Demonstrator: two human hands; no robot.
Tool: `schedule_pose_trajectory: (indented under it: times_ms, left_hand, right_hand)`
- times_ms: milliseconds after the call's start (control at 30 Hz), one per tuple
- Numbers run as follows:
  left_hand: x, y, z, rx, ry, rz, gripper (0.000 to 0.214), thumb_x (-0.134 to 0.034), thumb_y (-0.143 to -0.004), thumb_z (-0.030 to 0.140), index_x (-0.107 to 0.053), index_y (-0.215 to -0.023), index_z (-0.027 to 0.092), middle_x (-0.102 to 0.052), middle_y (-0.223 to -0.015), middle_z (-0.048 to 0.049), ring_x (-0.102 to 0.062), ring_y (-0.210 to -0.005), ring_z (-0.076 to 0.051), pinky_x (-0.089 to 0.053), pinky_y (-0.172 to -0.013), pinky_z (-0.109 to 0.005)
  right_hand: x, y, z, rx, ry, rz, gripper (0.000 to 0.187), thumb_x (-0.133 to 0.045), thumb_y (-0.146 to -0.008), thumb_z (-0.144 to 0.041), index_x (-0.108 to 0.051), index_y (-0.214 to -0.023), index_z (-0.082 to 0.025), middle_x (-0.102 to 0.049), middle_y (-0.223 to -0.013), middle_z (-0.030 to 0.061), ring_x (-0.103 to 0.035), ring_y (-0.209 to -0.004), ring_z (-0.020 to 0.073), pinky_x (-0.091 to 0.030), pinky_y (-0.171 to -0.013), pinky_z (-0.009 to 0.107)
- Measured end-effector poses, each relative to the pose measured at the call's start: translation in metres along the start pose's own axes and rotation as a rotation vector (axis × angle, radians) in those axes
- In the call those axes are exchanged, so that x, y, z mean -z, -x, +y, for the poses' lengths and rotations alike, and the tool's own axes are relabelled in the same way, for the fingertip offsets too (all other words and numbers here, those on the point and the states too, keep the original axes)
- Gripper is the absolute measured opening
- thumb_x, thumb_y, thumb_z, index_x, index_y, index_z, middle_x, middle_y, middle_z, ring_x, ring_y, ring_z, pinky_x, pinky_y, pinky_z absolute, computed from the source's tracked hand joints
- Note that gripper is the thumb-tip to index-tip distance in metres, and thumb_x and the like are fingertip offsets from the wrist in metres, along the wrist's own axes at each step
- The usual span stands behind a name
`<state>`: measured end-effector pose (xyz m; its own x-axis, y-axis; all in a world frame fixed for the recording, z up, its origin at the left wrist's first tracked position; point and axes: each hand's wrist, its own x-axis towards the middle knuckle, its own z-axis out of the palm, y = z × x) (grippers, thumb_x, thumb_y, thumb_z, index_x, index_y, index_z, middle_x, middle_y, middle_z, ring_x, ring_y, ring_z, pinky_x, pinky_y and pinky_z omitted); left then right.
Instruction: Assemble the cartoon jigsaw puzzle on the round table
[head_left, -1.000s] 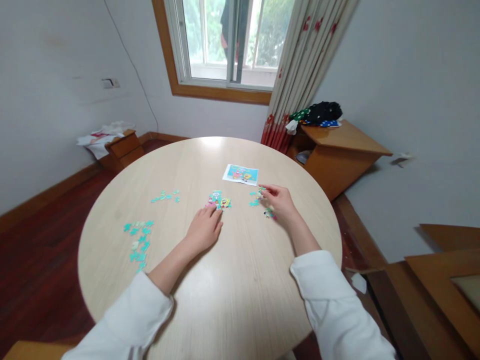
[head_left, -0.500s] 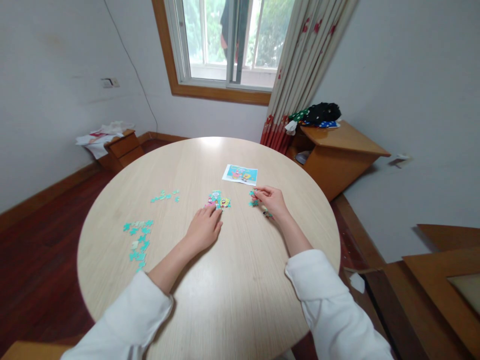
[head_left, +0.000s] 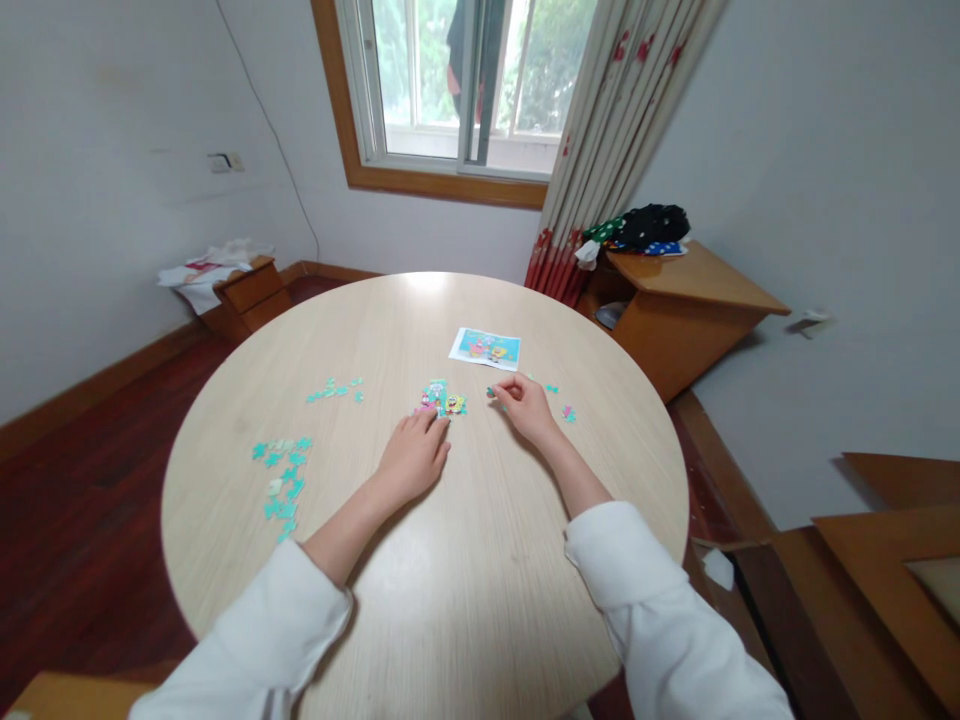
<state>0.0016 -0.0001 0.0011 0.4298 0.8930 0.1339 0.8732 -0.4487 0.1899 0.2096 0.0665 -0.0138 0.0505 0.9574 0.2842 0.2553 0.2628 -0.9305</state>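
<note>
I have the round tabletop (head_left: 457,580) under both hands. The left hand (head_left: 409,455) lies palm down, its fingers a little apart and resting rather than gripping. The right hand (head_left: 529,410) has its thumb and forefinger pinched together. Beyond both sets of fingers, I see the card (head_left: 487,349) lying flat.

Well out to the left of the left fingers, I have the blue pieces (head_left: 281,485) in a straggling group, and farther away the pale pieces (head_left: 335,390), in a loose row. Just ahead of the left fingers sits the cluster (head_left: 454,404); they cover its near edge, so I can't tell its long axis.

To the right of the right fingers I find a few strays (head_left: 568,413). In the pinch itself is one small piece (head_left: 491,393), too tiny for me to read its long axis. The relation I judge to matter: the cluster lies just left of the right fingers, across a narrow bare gap, with the left hand nearer, touching it.
</note>
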Motion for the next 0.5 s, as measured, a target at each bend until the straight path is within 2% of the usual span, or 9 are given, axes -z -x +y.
schedule_pose_trajectory:
  times_ms: [133, 233, 333, 433, 500]
  left_hand:
    - [-0.001, 0.0, -0.001, -0.005, 0.006, 0.006, 0.036, -0.044, -0.089, 0.024, -0.052, -0.123, 0.014, -0.052, -0.132, -0.0164, -0.047, -0.122, -0.029, -0.037, -0.104, -0.046]
    - [0.0, 0.0, 0.0, -0.01, 0.008, 0.007, 0.036, -0.045, -0.089, 0.024, -0.052, -0.123, 0.014, -0.052, -0.131, -0.0164, -0.048, -0.121, -0.029, -0.037, -0.103, -0.047]
    - [0.0, 0.0, 0.0, -0.019, 0.013, 0.017, 0.035, -0.044, -0.089, 0.023, -0.053, -0.121, 0.014, -0.053, -0.129, -0.0163, -0.049, -0.12, -0.028, -0.037, -0.103, -0.046]
    - [-0.002, 0.0, 0.0, -0.021, 0.012, 0.036, 0.034, -0.045, -0.089, 0.023, -0.053, -0.121, 0.016, -0.053, -0.129, -0.0154, -0.049, -0.12, -0.028, -0.037, -0.103, -0.046]
    - [-0.003, 0.0, -0.001, -0.017, 0.009, 0.047, 0.033, -0.045, -0.089, 0.023, -0.053, -0.12, 0.018, -0.053, -0.129, -0.0146, -0.049, -0.12, -0.027, -0.037, -0.103, -0.046]
  right_hand:
    - [-0.013, 0.005, -0.006, 0.135, 0.156, -0.084, 0.02, -0.056, -0.077, -0.038, -0.057, -0.073, -0.019, -0.065, -0.074, 0.0033, -0.06, -0.072, 0.0164, -0.048, -0.071, 0.031]
    - [-0.022, 0.007, -0.011, 0.167, 0.23, -0.132, 0.014, -0.052, -0.081, -0.032, -0.057, -0.078, -0.02, -0.066, -0.079, 0.0031, -0.059, -0.075, 0.0167, -0.045, -0.075, 0.032]
    - [-0.026, 0.007, -0.013, 0.227, 0.311, -0.127, 0.007, -0.054, -0.08, -0.025, -0.057, -0.076, -0.02, -0.065, -0.082, 0.0046, -0.058, -0.082, 0.0185, -0.043, -0.08, 0.033]
    - [-0.028, 0.007, -0.013, 0.254, 0.371, -0.123, 0.006, -0.055, -0.078, -0.02, -0.057, -0.072, -0.019, -0.062, -0.077, 0.0042, -0.055, -0.079, 0.0178, -0.042, -0.076, 0.031]
    - [-0.029, 0.007, -0.013, 0.234, 0.356, -0.146, 0.007, -0.054, -0.079, -0.019, -0.06, -0.077, -0.019, -0.062, -0.076, 0.0032, -0.054, -0.073, 0.0161, -0.043, -0.072, 0.029]
